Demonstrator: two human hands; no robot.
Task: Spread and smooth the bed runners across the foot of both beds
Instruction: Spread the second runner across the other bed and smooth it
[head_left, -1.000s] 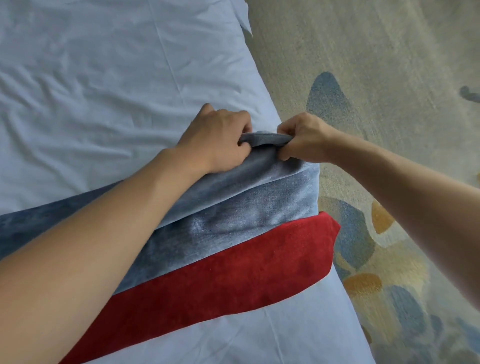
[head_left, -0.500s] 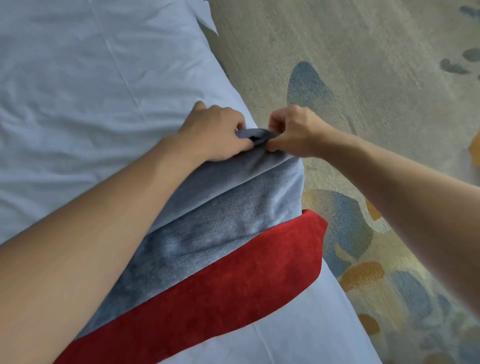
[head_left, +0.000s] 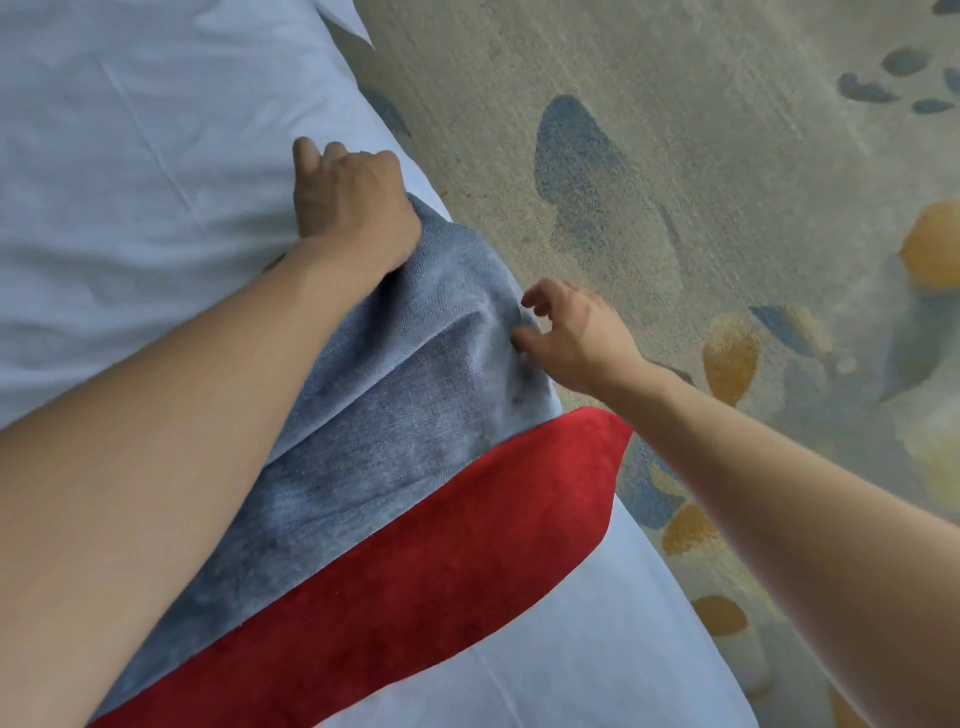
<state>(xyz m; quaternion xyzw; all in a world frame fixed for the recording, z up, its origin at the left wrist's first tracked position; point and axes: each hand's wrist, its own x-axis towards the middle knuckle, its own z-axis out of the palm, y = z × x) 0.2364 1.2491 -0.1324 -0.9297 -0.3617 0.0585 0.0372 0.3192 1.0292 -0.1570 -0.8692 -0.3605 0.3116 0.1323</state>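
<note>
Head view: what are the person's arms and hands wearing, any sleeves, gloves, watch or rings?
Nothing worn shows. The left hand and right hand are bare, with no gloves, and no rings visible. Both forearms are bare up to the frame edge, with no sleeve, watch or band in view.

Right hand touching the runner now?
Touching. Head view: right hand fingertips meet the blue runner at the bed's edge, with no gap visible.

Velvety matt bed runner (head_left: 415, 441) on smooth, creased cotton sheet (head_left: 130, 156).
</note>
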